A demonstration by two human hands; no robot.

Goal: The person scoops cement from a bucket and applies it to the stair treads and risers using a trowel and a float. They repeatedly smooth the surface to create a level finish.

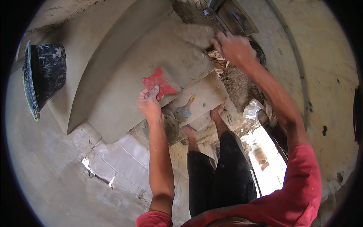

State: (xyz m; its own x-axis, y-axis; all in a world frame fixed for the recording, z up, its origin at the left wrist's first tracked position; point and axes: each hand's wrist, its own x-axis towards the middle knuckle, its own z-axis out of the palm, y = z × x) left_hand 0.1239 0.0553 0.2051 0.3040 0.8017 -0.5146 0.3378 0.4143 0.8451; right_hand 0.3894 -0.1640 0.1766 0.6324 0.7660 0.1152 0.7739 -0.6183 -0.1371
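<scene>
Left hand (149,104) grips a red trowel (159,82) on the plastered step (124,102); right hand (234,47), well apart, presses the step's far edge.

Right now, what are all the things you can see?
Scraper: one, red, in the left hand, on the plastered steps.
Float: one, grey with plaster, under the right hand, on an upper step.
Bucket: one, black, far left.
Brush: one, yellow handle, on a lower step.
Steps: several, grey plaster, middle.
Bag: one, white, on the rubble at right.
Left hand: holds the scraper.
Right hand: presses the float.
Feet: two, bare, below the brush.
</scene>
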